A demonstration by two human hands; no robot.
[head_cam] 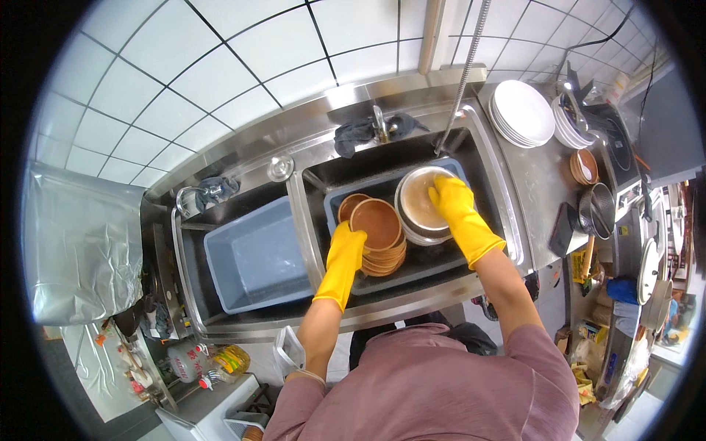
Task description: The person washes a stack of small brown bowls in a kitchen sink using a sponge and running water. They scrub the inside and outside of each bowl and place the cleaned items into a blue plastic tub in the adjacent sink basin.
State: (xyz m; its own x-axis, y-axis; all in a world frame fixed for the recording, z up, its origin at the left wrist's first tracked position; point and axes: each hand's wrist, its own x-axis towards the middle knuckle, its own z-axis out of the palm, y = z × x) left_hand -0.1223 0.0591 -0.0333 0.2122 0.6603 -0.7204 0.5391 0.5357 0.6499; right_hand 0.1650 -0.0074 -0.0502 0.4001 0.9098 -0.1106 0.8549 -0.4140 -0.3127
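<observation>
My left hand (345, 249), in a yellow rubber glove, grips the rim of a brown bowl (376, 221). That bowl is tilted over a stack of similar brown bowls (386, 260), with another brown bowl (348, 206) behind it. My right hand (453, 199), also gloved in yellow, has its fingers inside a pale bowl (419, 212) that holds cloudy liquid. Whether the fingers pinch anything there is hidden. The pale bowl sits on a stack of white dishes (405, 225). All of these are in a grey-blue plastic tub (436, 268) in the right sink basin.
A second grey-blue tub (265, 259) stands in the left basin. Dark cloths (353, 135) hang by the faucet (379, 122), and a metal spray hose (466, 71) comes down behind. White plates (524, 113), small brown bowls (583, 166) and a strainer (597, 210) occupy the right counter.
</observation>
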